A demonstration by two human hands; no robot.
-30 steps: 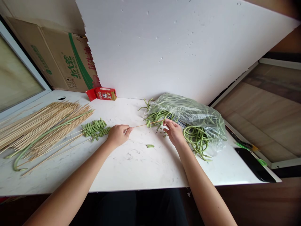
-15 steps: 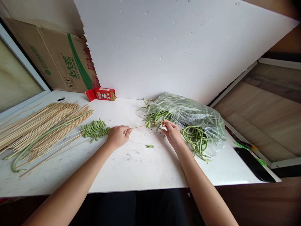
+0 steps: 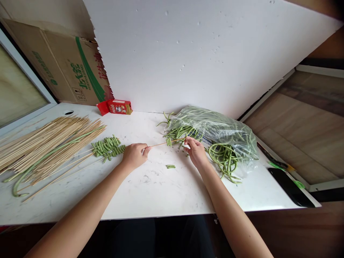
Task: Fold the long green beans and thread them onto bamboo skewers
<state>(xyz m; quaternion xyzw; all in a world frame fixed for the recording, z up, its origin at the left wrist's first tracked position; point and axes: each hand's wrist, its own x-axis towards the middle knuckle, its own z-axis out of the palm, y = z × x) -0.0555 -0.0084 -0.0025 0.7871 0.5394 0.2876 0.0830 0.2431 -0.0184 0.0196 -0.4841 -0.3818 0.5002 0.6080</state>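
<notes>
Bamboo skewer (image 3: 159, 144): held between the two hands above the middle of the desk (image 3: 161, 199); slanted slightly, its right part toward the back edge.
Threaded bean pieces (image 3: 168, 142): a short row on the skewer, between the hands and apart from both.
Left hand (image 3: 135, 154): thumb and forefinger pinched on the skewer; other fingers curled in.
Right hand (image 3: 196, 152): thumb and forefinger closed at the skewer's right end; whether a bean piece sits in that pinch cannot be told.
Step in hand: judged to be threading; the row is short beside the fuller ones at left.
Next move: judged to call for a steady left pinch and a right push along the stick, clear of the tip.
Loose bean pieces (image 3: 170, 166): on the desk, nearer the front edge than the skewer.
Loaded skewers (image 3: 107, 147): just beside the left hand; bare skewer pile (image 3: 56, 139) beyond, toward the left edge.
Bagged long beans (image 3: 217, 123): along the back edge, right of centre; coiled long beans (image 3: 224, 157) in front.
Red carton (image 3: 120, 106): at the back edge, left of centre.
</notes>
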